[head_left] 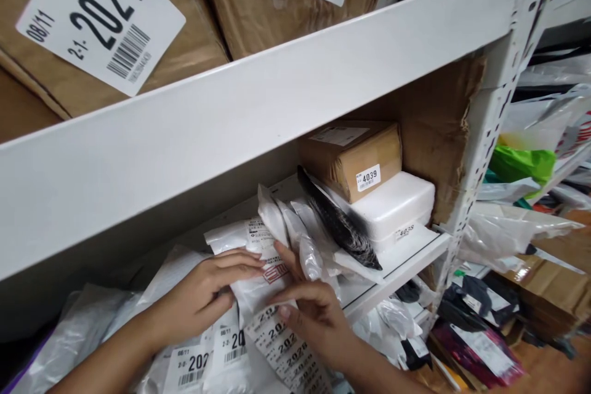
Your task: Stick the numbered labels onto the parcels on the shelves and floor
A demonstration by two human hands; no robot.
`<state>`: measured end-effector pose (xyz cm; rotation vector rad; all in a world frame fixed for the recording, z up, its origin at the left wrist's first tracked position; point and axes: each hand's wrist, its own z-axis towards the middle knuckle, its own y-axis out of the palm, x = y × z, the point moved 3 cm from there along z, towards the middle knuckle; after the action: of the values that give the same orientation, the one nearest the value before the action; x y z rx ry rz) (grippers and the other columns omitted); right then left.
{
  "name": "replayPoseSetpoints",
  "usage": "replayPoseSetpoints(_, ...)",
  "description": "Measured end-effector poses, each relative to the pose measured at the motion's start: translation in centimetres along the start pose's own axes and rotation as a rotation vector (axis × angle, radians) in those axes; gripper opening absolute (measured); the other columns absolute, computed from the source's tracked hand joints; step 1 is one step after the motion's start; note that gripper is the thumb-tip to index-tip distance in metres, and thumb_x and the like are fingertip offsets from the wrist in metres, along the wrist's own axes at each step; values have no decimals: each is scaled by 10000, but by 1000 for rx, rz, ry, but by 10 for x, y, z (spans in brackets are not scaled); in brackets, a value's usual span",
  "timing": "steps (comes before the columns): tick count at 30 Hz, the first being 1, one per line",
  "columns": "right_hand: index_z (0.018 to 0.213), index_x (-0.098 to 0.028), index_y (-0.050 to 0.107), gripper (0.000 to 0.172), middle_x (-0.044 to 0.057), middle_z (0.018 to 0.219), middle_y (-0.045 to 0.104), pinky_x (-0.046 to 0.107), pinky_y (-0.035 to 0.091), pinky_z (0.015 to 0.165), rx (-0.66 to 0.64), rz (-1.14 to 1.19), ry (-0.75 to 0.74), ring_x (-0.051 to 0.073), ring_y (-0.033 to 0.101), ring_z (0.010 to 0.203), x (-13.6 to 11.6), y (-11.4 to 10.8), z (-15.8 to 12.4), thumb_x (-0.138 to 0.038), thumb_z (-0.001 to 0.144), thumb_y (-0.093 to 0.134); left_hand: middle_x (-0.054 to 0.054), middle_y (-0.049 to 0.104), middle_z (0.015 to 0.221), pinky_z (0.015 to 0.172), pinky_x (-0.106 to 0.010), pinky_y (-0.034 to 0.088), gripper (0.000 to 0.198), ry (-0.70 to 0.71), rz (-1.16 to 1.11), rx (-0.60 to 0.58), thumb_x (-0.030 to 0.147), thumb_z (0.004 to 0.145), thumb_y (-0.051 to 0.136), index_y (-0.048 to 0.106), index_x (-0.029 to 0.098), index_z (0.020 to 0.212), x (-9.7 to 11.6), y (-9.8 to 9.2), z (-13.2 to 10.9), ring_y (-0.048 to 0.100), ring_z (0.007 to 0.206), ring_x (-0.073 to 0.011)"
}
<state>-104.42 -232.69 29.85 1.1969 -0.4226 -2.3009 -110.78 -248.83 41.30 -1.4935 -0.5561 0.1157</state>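
Observation:
In the middle of the lower shelf, my left hand [217, 286] lies with its fingers stretched out over the left side of a white plastic parcel bag [252, 292]. This bag carries a printed shipping label and red lettering. My right hand [318, 314] is at its right side, one finger reaching up along the bag. Between the thumb and fingers of that hand is the upper end of a strip of number labels [293, 351], which hangs down in front. Below my left hand stand other white bags with number stickers [189, 369].
To the right sit a white foam box [397, 203], a cardboard box [369, 157] marked 4039 on top of it, and a black-wrapped parcel [339, 218]. A white shelf beam [258, 104] crosses above. A perforated upright [484, 135] bounds the right; more parcels lie beyond.

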Motion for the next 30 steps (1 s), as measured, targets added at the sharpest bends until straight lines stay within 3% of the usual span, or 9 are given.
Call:
replayPoseSetpoints(3,924,-248,739,138,69,985,665,347,473,856,69,-78,41,201,606,952,3,-2,-6,-293,878,617,-27,557,1313,1082,-410,355,336,-135,-135,-27,261,956,375,638,299,1160,13,-6,7,489,1224,-227)
replayPoseSetpoints(5,854,-213,715,166,25,759,620,278,452,657,159,-150,117,152,556,711,7,-3,-13,-328,888,599,-21,606,1203,1047,-375,375,361,-224,-206,3,328,987,320,675,280,1033,18,-8,14,532,1145,-201)
replayPoseSetpoints(7,799,-186,685,220,1,664,570,254,393,577,216,-214,192,128,483,623,12,-3,-19,-368,885,596,-25,631,1081,987,-351,408,375,-261,-250,-7,387,988,325,672,247,959,23,-6,19,564,1049,-189)
replayPoseSetpoints(12,707,-153,631,321,-7,620,535,241,346,541,256,-273,214,111,433,589,19,3,-22,-437,854,612,-22,604,930,833,-309,440,341,-264,-147,-61,509,909,475,636,209,886,37,1,25,561,911,-189)
replayPoseSetpoints(16,646,-155,566,385,-21,580,480,238,295,497,284,-278,233,99,384,547,22,7,-18,-489,832,614,-15,568,866,758,-285,423,370,-259,-8,-43,549,893,475,585,199,848,43,4,23,534,840,-180)
replayPoseSetpoints(20,570,-173,469,465,-50,508,410,238,216,453,332,-146,343,73,300,468,23,8,-19,-551,784,637,-19,537,862,764,-295,404,328,-247,148,-17,487,925,437,534,194,812,42,10,21,514,852,-189)
replayPoseSetpoints(25,564,-174,463,463,-69,493,398,230,209,454,274,21,439,60,285,450,21,11,-26,-530,713,719,-42,508,914,784,-329,403,249,-263,262,37,402,927,437,527,188,836,39,20,20,503,896,-211)
replayPoseSetpoints(30,512,-208,316,571,-94,443,278,237,164,452,414,65,508,57,200,443,23,5,-51,-565,678,730,-46,504,931,816,-358,430,239,-265,256,47,397,926,429,539,190,886,40,27,14,526,922,-223)
